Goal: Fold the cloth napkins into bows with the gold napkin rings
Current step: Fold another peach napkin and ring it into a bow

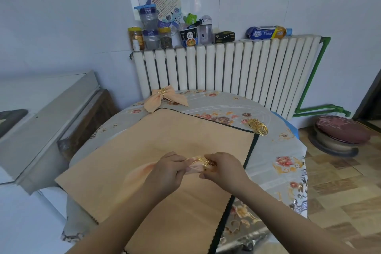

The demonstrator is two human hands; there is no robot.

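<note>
Near centre of round table, on flat peach cloth: one peach napkin, gathered and pleated, gold ring round its middle. Left hand pinches the napkin; right hand grips the ring. Far left edge: finished bow. Far right: spare gold rings, bare tablecloth around them.

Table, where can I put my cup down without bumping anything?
Bare tablecloth shows right of the peach mat, between the gold rings and the table's near edge. Crowded: mat middle, where both hands work a napkin, and the far-left corner with the finished bow.
</note>
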